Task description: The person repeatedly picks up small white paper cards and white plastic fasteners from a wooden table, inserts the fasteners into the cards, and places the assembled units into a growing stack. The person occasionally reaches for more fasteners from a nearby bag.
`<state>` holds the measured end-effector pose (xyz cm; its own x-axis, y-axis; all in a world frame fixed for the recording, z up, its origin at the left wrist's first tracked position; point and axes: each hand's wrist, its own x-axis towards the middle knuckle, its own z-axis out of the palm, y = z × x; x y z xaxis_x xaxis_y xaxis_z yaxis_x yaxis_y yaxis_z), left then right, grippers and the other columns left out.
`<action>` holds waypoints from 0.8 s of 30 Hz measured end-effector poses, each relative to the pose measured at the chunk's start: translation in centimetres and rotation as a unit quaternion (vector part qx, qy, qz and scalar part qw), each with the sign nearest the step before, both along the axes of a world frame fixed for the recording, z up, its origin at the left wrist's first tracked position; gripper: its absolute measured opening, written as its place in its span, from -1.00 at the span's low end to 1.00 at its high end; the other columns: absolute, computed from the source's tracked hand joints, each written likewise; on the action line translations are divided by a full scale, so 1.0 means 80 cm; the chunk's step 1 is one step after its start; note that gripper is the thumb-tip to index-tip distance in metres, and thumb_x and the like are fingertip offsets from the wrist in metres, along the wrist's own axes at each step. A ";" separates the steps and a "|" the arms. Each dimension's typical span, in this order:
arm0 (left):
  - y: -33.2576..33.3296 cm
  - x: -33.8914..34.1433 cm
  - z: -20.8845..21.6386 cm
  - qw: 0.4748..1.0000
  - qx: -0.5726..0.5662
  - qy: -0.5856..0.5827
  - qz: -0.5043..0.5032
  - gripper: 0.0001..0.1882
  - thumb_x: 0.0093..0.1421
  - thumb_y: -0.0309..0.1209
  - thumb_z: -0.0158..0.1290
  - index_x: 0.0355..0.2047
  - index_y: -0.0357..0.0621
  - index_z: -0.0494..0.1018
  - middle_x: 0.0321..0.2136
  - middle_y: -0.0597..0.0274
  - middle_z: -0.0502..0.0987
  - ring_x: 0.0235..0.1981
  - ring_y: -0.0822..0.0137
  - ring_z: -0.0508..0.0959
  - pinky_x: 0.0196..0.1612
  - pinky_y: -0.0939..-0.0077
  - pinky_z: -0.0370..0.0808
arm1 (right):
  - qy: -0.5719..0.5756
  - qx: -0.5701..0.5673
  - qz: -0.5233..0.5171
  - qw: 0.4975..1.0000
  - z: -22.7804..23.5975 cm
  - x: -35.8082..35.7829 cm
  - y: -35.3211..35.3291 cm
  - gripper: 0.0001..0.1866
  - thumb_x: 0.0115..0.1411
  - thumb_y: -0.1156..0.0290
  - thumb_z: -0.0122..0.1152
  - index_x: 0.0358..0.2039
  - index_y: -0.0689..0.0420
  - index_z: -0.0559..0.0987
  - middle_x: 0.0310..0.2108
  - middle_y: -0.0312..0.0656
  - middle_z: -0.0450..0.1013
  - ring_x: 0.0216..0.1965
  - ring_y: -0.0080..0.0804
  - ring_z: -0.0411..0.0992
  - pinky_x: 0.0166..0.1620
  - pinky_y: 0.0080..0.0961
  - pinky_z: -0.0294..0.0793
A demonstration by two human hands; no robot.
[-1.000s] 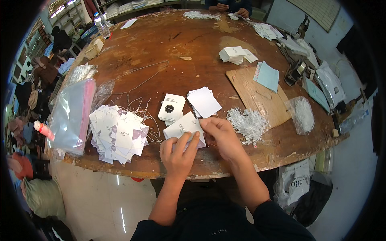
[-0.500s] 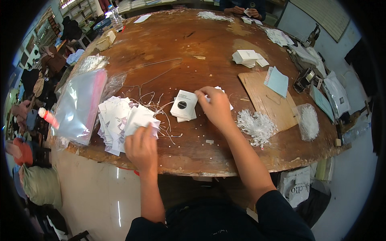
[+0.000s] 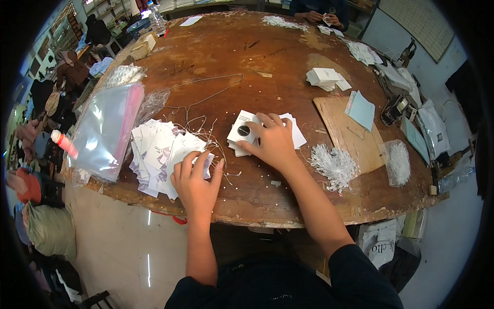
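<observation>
My left hand point(image 3: 195, 180) rests with spread fingers on the right edge of a messy heap of white paper tags with strings point(image 3: 159, 152) at the table's near left. My right hand point(image 3: 272, 141) lies on a small stack of white cards point(image 3: 242, 134) near the middle, its fingers pinching the stack's top card, which has a black round mark. More white cards point(image 3: 298, 135) stick out beyond that hand. A tuft of white strings point(image 3: 334, 165) lies just right of my right wrist.
The round brown wooden table point(image 3: 242, 67) carries a clear plastic bag point(image 3: 103, 131) at left, a wooden board point(image 3: 347, 131) with a pale blue sheet at right, another card stack point(image 3: 324, 77), and a bag of strings point(image 3: 399, 162). Another person's hands point(image 3: 329, 19) work at the far edge.
My left hand slid from the middle cards over to the tag heap and now lies on it. My right hand settled on the card stack with the black mark.
</observation>
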<state>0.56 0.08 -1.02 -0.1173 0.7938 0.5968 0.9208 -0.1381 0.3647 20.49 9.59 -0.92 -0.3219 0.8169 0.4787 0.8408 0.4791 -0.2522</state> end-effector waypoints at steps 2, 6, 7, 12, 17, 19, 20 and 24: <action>0.003 0.010 0.000 0.983 -0.026 -0.169 -0.062 -0.57 0.22 -0.17 0.21 0.01 -0.15 0.54 -0.11 0.25 0.53 -0.19 0.32 0.51 -0.13 0.37 0.43 | 0.031 0.024 0.043 0.998 0.008 0.007 -0.008 -0.42 -0.02 -0.13 0.40 -0.10 0.01 0.67 0.05 -0.05 0.48 0.13 -0.08 0.36 0.11 -0.01 0.20; 0.011 0.035 -0.003 0.694 -0.180 -0.668 -0.198 -0.53 0.37 -0.30 0.06 0.19 -0.32 0.36 -0.09 0.15 0.58 -0.29 0.48 0.57 -0.33 0.63 0.48 | 0.069 0.006 0.157 0.985 0.018 0.023 -0.045 -0.39 -0.01 -0.13 0.39 -0.03 -0.01 0.64 0.09 -0.03 0.44 0.14 -0.07 0.35 0.16 0.00 0.18; 0.014 0.042 -0.005 0.695 -0.204 -0.661 -0.196 -0.55 0.37 -0.33 0.06 0.18 -0.32 0.36 -0.13 0.16 0.59 -0.29 0.50 0.58 -0.33 0.63 0.49 | 0.055 0.001 0.163 0.985 0.019 0.029 -0.053 -0.39 0.00 -0.13 0.39 -0.02 -0.02 0.63 0.10 -0.03 0.44 0.13 -0.06 0.35 0.16 0.01 0.18; 0.012 0.066 -0.013 0.723 -0.219 -0.622 -0.205 -0.66 0.36 -0.38 0.04 0.07 -0.32 0.40 -0.20 0.18 0.61 -0.29 0.52 0.59 -0.36 0.65 0.50 | 0.051 0.013 -0.134 0.990 0.016 0.070 -0.049 -0.44 0.03 0.02 0.44 -0.05 0.11 0.61 0.01 -0.09 0.48 0.06 -0.07 0.40 0.08 -0.07 0.29; 0.006 0.081 -0.023 0.724 -0.211 -0.627 -0.192 -0.74 0.37 -0.44 0.02 0.01 -0.31 0.40 -0.21 0.18 0.61 -0.34 0.52 0.59 -0.41 0.64 0.50 | -0.009 -0.109 -0.209 0.972 -0.001 0.084 -0.051 -0.42 -0.03 -0.04 0.46 -0.12 0.13 0.64 -0.04 -0.13 0.52 0.00 -0.10 0.44 0.02 -0.07 0.33; 0.005 0.083 -0.027 0.724 -0.206 -0.629 -0.196 -0.73 0.37 -0.44 0.02 0.02 -0.31 0.40 -0.21 0.18 0.61 -0.34 0.52 0.59 -0.41 0.65 0.50 | -0.017 -0.093 -0.215 0.972 -0.007 0.081 -0.053 -0.43 -0.03 -0.03 0.46 -0.14 0.14 0.65 -0.06 -0.11 0.53 -0.01 -0.09 0.44 0.00 -0.05 0.35; 0.005 0.083 -0.029 0.721 -0.211 -0.633 -0.189 -0.73 0.37 -0.43 0.02 0.02 -0.31 0.40 -0.21 0.18 0.61 -0.34 0.52 0.58 -0.41 0.65 0.50 | -0.014 -0.077 -0.210 0.974 -0.008 0.079 -0.054 -0.44 -0.03 -0.02 0.46 -0.14 0.14 0.65 -0.07 -0.10 0.53 -0.01 -0.09 0.45 -0.01 -0.05 0.36; 0.002 0.082 -0.033 0.719 -0.194 -0.637 -0.199 -0.73 0.37 -0.42 0.02 0.01 -0.30 0.40 -0.22 0.18 0.61 -0.35 0.53 0.58 -0.41 0.65 0.50 | -0.031 -0.079 -0.219 0.972 -0.008 0.076 -0.053 -0.53 0.03 0.04 0.41 -0.19 0.16 0.65 -0.08 -0.06 0.53 -0.02 -0.06 0.45 -0.04 -0.03 0.38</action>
<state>7.09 0.25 -3.64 -0.0898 0.9935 -0.0702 -0.2795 0.0425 0.9592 26.57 5.36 -1.55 0.0482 0.9437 0.3274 0.9715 0.0319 -0.2350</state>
